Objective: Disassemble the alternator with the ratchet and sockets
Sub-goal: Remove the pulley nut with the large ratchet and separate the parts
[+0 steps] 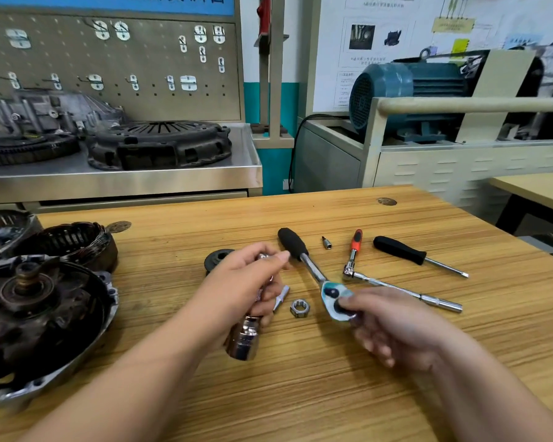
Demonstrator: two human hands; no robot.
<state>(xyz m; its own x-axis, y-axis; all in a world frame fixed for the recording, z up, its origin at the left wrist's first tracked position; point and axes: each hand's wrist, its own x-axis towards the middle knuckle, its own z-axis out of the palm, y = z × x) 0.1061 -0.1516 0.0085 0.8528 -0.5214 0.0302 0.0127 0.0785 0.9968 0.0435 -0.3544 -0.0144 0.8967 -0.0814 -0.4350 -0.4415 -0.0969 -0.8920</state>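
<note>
Left hand (237,282) grips socket (243,341), right hand (396,323) ratchet (312,269); wooden table (300,393), pegboard (109,59) behind.

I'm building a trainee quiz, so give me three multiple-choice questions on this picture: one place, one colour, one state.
1. Where is the hex nut? A) on the table between the left hand and right hand B) inside the alternator C) on the pegboard
2. What colour is the ratchet grip? A) yellow B) black C) white
3. What does the left hand hold? A) nothing B) a screwdriver C) a chrome socket
Answers: 1 A, it lies on the wood between them; 2 B, the grip is black; 3 C, it grips the socket.
</note>
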